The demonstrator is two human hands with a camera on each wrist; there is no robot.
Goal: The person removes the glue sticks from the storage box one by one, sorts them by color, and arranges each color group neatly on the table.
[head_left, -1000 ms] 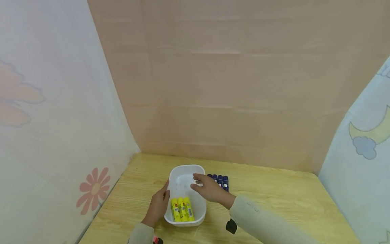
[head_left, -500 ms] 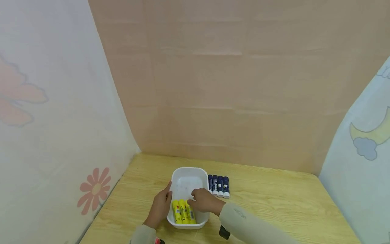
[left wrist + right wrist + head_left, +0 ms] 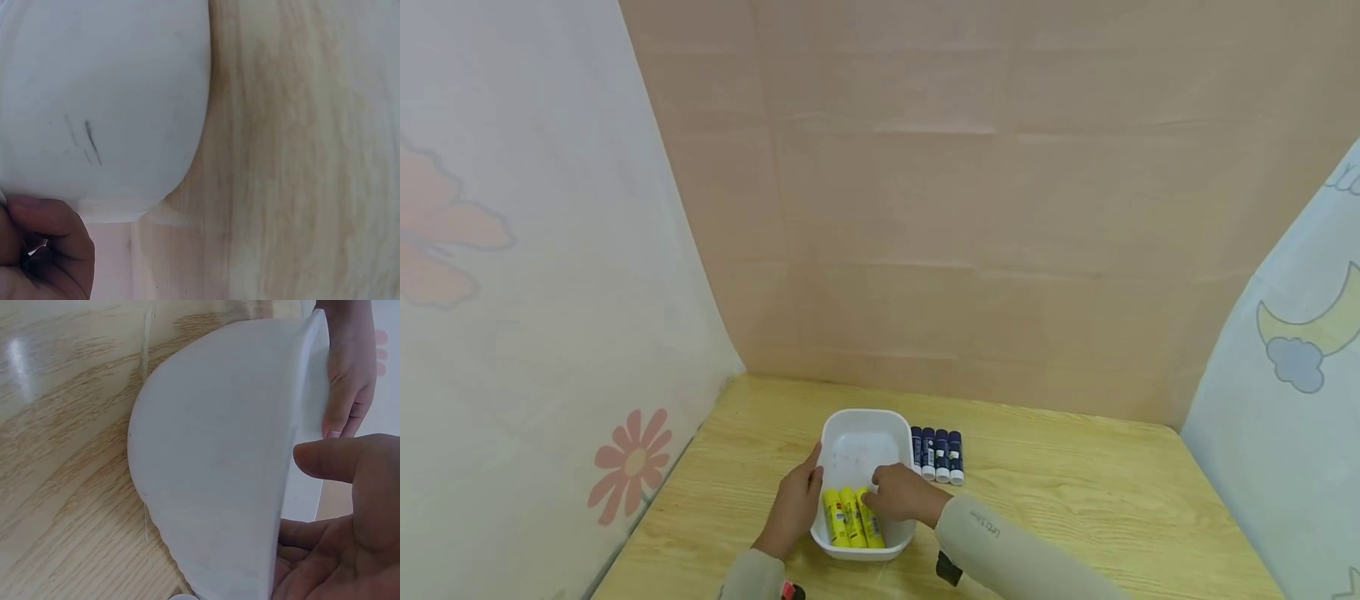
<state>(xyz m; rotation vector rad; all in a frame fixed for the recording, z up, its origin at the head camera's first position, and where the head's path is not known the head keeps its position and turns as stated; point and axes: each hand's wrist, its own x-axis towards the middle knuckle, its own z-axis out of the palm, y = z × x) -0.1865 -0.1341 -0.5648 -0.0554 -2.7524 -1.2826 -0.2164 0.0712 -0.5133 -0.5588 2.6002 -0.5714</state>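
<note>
While the right sleeve (image 3: 1030,550) is crossing the near part of the table (image 3: 1097,500), it is showing a line of dark lettering too small to read surely. Just beyond, three yellow tubes (image 3: 853,518) are lying side by side in the near end of the white basin (image 3: 861,450); the leftmost is carrying a small red mark, the rightmost what is looking like a barcode, and no brand is coming through legibly. The left grip (image 3: 796,500) is pinching the basin's left rim, apparently steadying it. The right grip (image 3: 904,493) is resting inside the basin, fingertips at the rightmost tube's far end; whether they are pinching or only touching it, I cannot tell. The person is probably lining up the yellow tubes, so the next move is likely calling for a clean release that is keeping the row straight. Farther off, four dark blue tubes (image 3: 936,456) with white near ends are lying in a row just right of the basin, their pale labels defying reading. Behind, a brown backdrop (image 3: 925,208) is hanging.
</note>
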